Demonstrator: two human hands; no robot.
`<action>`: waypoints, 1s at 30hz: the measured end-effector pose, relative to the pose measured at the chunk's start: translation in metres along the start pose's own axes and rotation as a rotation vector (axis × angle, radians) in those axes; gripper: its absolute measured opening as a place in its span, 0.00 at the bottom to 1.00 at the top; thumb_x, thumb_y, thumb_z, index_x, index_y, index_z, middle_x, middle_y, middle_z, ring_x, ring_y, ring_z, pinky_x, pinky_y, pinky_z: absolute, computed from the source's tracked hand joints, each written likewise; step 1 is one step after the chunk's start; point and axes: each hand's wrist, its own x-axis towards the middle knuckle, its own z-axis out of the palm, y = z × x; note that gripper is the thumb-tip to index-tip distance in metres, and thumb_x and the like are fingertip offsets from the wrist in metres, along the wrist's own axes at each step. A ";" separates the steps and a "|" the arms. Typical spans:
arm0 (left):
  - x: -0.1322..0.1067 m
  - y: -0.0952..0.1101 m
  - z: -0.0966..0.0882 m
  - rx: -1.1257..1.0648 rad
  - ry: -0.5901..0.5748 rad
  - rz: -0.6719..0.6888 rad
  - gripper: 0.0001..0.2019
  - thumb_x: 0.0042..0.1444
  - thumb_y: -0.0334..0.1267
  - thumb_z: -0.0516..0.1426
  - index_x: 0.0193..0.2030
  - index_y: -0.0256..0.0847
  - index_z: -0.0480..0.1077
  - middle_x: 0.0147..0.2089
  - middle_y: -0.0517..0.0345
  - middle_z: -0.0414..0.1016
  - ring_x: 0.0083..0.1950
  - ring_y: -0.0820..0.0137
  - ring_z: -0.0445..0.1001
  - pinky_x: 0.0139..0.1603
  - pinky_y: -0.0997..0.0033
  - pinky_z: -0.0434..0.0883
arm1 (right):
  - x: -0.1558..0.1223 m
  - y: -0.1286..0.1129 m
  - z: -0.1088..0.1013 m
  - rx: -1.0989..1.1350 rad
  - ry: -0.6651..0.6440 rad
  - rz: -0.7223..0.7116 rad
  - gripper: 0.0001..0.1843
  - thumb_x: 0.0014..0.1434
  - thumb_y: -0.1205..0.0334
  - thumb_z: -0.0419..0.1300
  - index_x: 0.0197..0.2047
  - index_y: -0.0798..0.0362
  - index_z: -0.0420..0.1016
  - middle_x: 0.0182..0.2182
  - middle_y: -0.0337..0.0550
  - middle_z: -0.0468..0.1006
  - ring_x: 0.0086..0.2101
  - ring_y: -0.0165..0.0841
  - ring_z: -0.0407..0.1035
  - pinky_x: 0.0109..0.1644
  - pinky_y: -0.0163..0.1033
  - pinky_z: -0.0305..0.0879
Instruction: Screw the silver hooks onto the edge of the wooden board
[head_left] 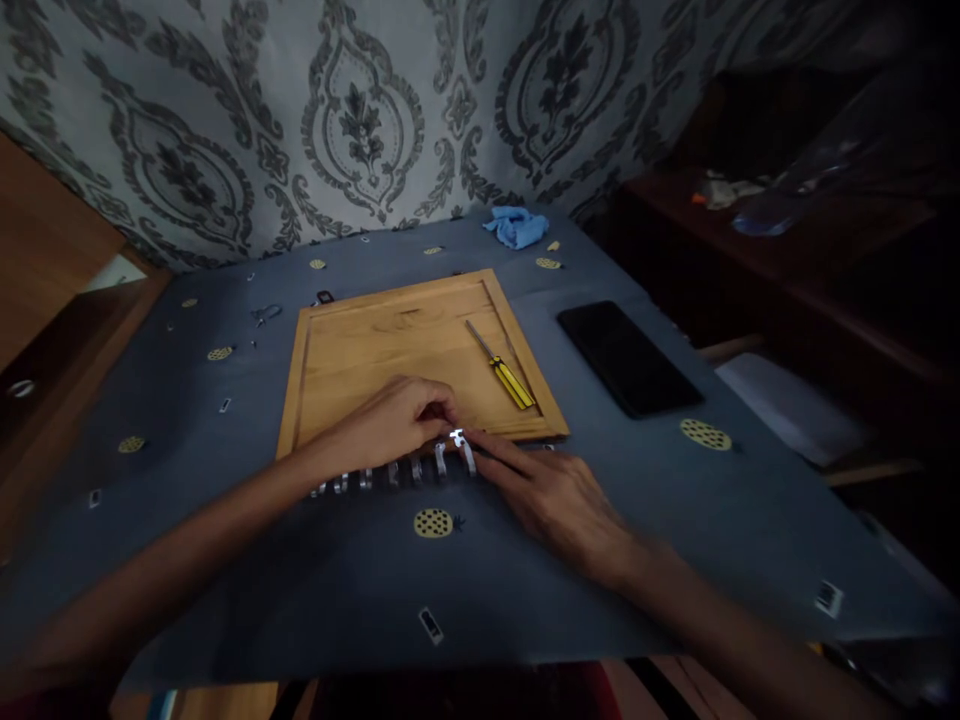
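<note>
A wooden framed panel (375,345) lies flat on the blue patterned tablecloth (315,580). Along its near edge sits a row of several small metal brackets (390,474). My left hand (390,425) rests on the panel's near edge with its fingers curled down at the right end of that row. My right hand (555,495) reaches in from the right, fingers extended and pinched at a small shiny metal piece (457,437). Both hands' fingertips meet at that piece. A yellow-and-black screwdriver (501,366) lies on the panel's right side, untouched.
A black phone (626,357) lies on the cloth right of the panel. A crumpled blue rag (517,226) sits at the far edge by the patterned wall. Small metal bits are scattered at the left. Dark wooden furniture (810,250) stands to the right.
</note>
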 end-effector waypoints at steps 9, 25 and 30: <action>0.004 0.005 0.002 0.040 -0.069 -0.034 0.08 0.53 0.25 0.56 0.34 0.39 0.75 0.30 0.62 0.77 0.31 0.72 0.72 0.33 0.74 0.66 | -0.001 0.001 0.000 -0.064 -0.046 0.008 0.26 0.58 0.80 0.52 0.54 0.51 0.75 0.59 0.44 0.75 0.31 0.29 0.78 0.31 0.35 0.71; 0.011 0.019 -0.001 0.208 -0.132 -0.045 0.05 0.54 0.26 0.58 0.31 0.38 0.74 0.28 0.63 0.74 0.29 0.74 0.69 0.32 0.74 0.62 | -0.002 0.001 0.004 -0.079 -0.027 0.015 0.21 0.57 0.77 0.57 0.52 0.51 0.76 0.59 0.43 0.76 0.31 0.30 0.76 0.30 0.36 0.66; 0.012 0.015 0.003 0.050 -0.128 -0.050 0.04 0.53 0.26 0.58 0.30 0.38 0.71 0.26 0.65 0.70 0.29 0.74 0.68 0.31 0.75 0.62 | -0.001 0.000 0.003 -0.072 -0.030 0.025 0.19 0.58 0.76 0.56 0.49 0.51 0.77 0.57 0.42 0.78 0.31 0.31 0.77 0.31 0.36 0.67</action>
